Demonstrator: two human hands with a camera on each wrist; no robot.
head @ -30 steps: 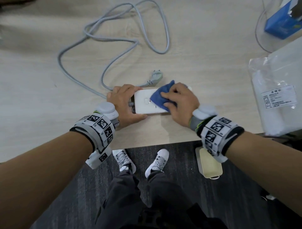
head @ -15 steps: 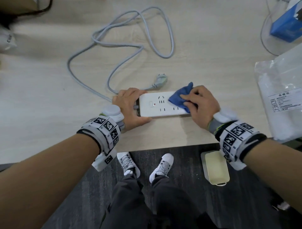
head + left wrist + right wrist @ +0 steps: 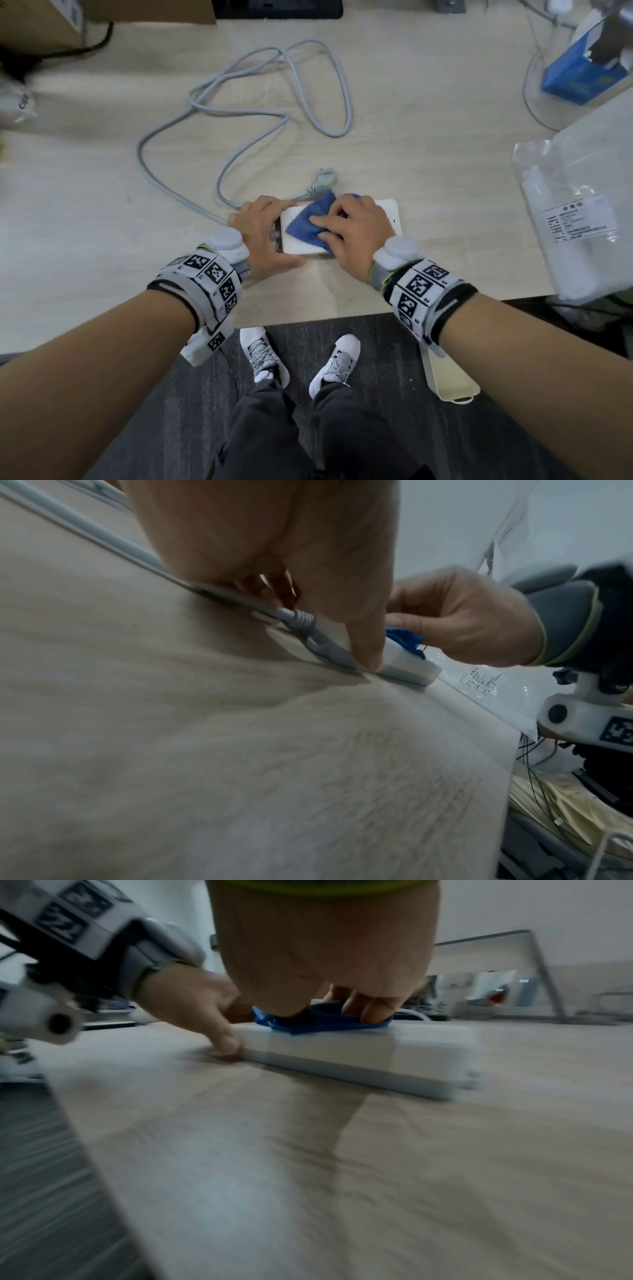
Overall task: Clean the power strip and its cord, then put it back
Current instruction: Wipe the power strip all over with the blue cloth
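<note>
A white power strip (image 3: pixel 390 214) lies flat near the front edge of the light wood table (image 3: pixel 428 144). My left hand (image 3: pixel 262 233) grips its left end, thumb on the near side and fingers on the far side. My right hand (image 3: pixel 349 228) holds a blue cloth (image 3: pixel 308 222) bunched under its fingers and presses it on the strip's top, toward the left end. The grey cord (image 3: pixel 239 113) loops across the table behind, and its plug (image 3: pixel 325 178) lies just behind the strip. In the right wrist view the cloth (image 3: pixel 318 1023) sits on the strip (image 3: pixel 377 1056).
A clear plastic bag (image 3: pixel 582 212) of white material lies at the right edge of the table. A blue box (image 3: pixel 582 75) stands at the back right, a cardboard box (image 3: pixel 41 20) at the back left. A cream bin (image 3: pixel 448 380) sits on the floor below.
My right hand has slid the blue cloth leftward along the strip's top, from its right half to near the left end. The left hand keeps its hold.
</note>
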